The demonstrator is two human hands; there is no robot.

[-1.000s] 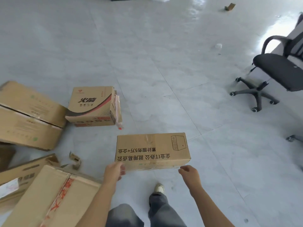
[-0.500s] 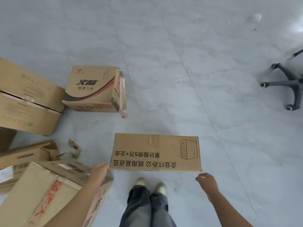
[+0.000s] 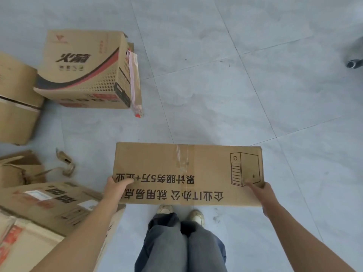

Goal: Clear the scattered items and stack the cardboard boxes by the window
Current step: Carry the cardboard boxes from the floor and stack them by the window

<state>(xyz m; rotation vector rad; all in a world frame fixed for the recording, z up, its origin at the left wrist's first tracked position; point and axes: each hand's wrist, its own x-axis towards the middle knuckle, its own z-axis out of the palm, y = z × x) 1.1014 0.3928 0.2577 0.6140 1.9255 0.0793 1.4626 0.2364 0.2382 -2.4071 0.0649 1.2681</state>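
My left hand (image 3: 115,188) and right hand (image 3: 260,191), thumbs on top, each grip a near corner of the long brown cardboard box with black print (image 3: 176,163), just beyond my feet (image 3: 196,215) at near centre; I judge this the pick-up, next needing a level lift toward the unseen window.

Printed box (image 3: 82,65) lies beyond the long box (image 3: 188,169) — leftward (well apart).
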